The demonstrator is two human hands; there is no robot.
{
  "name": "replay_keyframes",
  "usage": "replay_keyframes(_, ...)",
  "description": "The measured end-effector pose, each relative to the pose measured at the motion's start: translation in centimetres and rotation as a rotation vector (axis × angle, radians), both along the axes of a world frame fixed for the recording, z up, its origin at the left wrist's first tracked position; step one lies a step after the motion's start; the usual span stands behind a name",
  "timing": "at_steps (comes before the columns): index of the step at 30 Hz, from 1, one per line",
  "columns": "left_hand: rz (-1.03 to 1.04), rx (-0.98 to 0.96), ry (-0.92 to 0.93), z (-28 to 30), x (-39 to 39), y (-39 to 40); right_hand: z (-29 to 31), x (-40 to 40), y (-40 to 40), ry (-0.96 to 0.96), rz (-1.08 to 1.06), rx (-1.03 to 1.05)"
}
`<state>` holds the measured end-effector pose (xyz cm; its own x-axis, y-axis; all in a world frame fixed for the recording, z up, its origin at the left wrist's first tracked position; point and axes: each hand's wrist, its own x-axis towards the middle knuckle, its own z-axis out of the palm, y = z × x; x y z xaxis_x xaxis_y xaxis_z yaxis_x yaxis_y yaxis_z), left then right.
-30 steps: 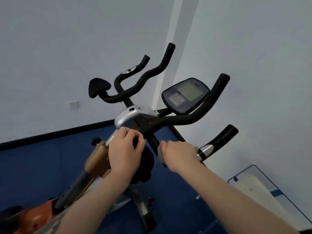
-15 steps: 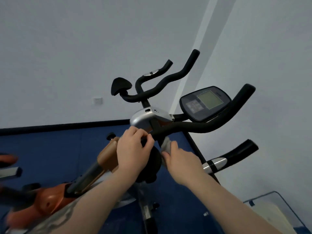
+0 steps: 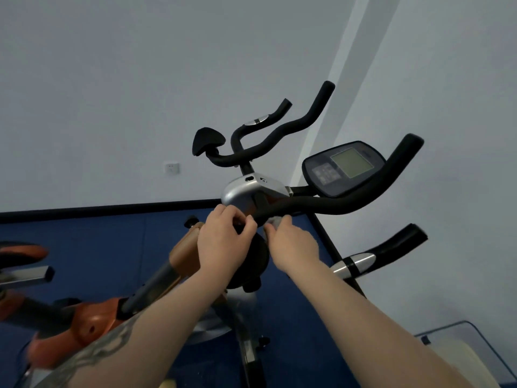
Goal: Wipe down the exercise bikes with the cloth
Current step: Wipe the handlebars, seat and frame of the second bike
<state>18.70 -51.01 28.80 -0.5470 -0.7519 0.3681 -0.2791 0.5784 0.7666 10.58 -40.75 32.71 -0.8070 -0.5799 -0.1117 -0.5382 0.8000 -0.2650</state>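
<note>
Cloth bunched in right hand, against handlebar.

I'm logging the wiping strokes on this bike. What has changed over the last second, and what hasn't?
The right hand, holding the grey cloth, slid inward along the black handlebar, from near the chrome grip section to the bar's middle by the silver housing. The left hand stayed curled at the same spot by the housing. The console and the bike itself did not move; only the camera view shifted.
</note>
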Motion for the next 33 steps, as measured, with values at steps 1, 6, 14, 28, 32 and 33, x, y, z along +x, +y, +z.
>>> replay_keyframes(1, -0.023, 0.002, 0.01, 0.0, 0.1, 0.0, 0.1, 0.1, 0.3, -0.023, 0.008, -0.025)
replay_keyframes(6, -0.143, 0.074, 0.042, 0.0, 0.4, -0.5, 3.0, -1.2, 4.8, -0.039, 0.162, 0.018)
replay_keyframes(14, -0.248, 0.379, 0.073, -0.9, 0.6, -2.0, 5.7, -3.5, 0.0, 0.356, 0.015, -0.427)
replay_keyframes(28, -0.382, 0.395, 0.052, -1.6, 0.9, -2.9, 3.7, -5.9, -7.3, 0.238, 0.21, 0.506)
replay_keyframes(32, -0.376, 0.398, 0.048, -1.5, 0.8, -2.9, 4.1, -6.7, -9.4, 0.052, 0.105, 0.46)
replay_keyframes(33, -0.378, 0.405, 0.045, -1.4, 0.8, -2.9, 4.2, -6.8, -9.7, 0.034, 0.096, 0.459)
